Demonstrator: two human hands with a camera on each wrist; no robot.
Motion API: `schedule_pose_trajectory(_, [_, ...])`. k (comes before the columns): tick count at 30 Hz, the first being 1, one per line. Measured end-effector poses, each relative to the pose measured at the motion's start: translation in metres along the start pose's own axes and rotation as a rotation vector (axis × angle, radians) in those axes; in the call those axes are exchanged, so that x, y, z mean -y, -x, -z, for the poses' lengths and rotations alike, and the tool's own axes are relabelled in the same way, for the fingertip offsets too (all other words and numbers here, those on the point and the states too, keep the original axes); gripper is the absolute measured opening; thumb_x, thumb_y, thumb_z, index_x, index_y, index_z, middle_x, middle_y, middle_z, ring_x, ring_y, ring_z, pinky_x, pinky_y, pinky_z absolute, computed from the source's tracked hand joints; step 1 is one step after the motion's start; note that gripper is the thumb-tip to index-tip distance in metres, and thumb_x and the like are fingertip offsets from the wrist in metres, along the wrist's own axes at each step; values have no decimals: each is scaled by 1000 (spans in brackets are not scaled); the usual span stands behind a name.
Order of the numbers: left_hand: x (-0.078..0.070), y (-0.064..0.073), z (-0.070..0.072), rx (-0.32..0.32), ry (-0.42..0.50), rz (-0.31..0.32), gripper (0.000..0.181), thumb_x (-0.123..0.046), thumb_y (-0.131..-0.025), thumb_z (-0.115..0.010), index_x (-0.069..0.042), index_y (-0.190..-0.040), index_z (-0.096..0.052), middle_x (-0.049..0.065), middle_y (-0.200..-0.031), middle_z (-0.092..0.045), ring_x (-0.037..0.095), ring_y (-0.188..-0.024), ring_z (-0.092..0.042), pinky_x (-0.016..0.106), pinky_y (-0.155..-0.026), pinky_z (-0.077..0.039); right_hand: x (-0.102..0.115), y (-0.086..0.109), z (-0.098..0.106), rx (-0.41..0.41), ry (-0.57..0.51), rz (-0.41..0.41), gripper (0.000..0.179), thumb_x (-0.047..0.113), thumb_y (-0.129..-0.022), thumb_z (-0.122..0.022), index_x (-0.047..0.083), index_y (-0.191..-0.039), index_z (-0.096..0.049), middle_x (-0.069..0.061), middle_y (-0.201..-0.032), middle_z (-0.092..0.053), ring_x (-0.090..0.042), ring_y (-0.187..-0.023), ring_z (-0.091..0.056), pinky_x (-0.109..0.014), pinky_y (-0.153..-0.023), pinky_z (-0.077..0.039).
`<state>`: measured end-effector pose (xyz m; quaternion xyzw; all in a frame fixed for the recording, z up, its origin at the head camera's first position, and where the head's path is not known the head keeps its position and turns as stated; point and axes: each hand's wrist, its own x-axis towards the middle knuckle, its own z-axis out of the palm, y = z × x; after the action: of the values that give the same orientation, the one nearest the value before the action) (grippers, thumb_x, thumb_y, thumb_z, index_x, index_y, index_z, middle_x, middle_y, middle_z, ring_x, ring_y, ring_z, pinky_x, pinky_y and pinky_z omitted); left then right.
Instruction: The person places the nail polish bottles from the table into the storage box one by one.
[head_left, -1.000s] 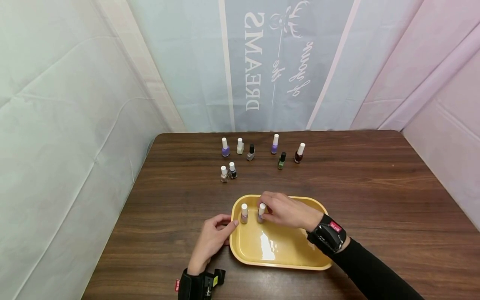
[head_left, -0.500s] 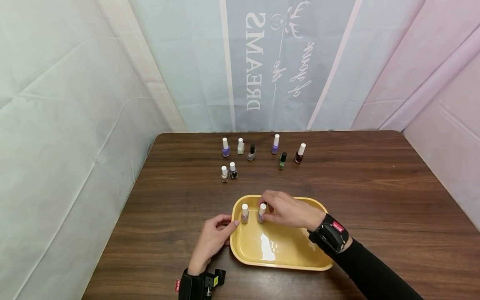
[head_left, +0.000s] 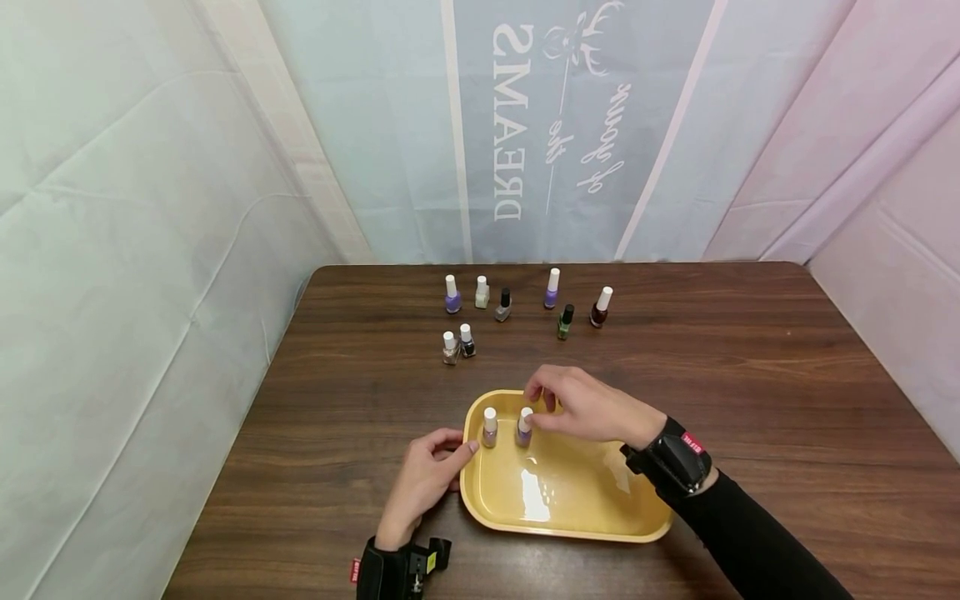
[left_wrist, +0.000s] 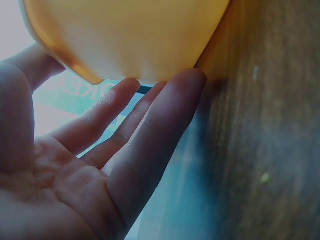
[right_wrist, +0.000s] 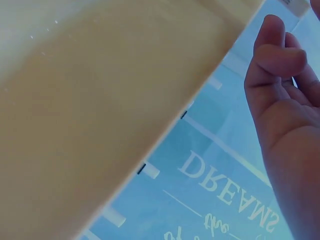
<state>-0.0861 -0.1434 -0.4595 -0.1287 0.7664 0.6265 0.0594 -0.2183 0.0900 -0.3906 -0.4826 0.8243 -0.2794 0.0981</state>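
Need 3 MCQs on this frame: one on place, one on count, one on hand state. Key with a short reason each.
1. Where do the two bottles nearest the hands stand?
A. at the table's far edge
B. inside the yellow tray
C. in the left palm

2. How many bottles stand on the table outside the tray?
A. five
B. eight
C. eleven

3. What is the left hand doing?
A. resting straight fingers against the tray's left rim
B. lifting a bottle
C. lying flat in the tray

Key: 1 B, the pink bottle and the purple bottle stand at the far left of the yellow tray. 2 B, eight bottles stand beyond the tray on the table. 3 A, the left hand holds nothing, and its fingers meet the tray's rim, while the right hand hovers beside the purple bottle's cap.
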Motion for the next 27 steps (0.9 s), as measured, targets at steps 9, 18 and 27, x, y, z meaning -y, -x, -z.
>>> schedule_pose_trajectory(9, [-1, 0, 1, 13, 24, 15, 44, -34, -91, -67, -1, -121, -63, 15, -106, -69, 15, -77, -68, 25, -59, -56, -3, -5, 15, -42, -5, 11, 21, 24, -89, -70, 11, -104, -63, 1, -90, -64, -5, -75, -55, -20, -65, -48])
schedule_pose_trajectory(18, [-3, 1, 1, 11, 12, 6, 45, -35, -91, -68, -1, -120, -63, 14, -106, -69, 14, -77, -68, 26, -59, -56, -11, -13, 27, -101, -9, -13, 17, 21, -91, -68, 13, -105, -62, 6, -89, -61, -4, -75, -55, -22, -66, -49])
schedule_pose_trajectory(27, [-2, 0, 0, 19, 49, 2, 43, -32, -91, -68, -1, -119, -63, 17, -105, -69, 18, -76, -69, 25, -57, -55, -31, -25, 38, -200, -21, -88, 20, 17, -91, -67, 10, -109, -60, -1, -96, -63, -11, -82, -58, -29, -72, -50])
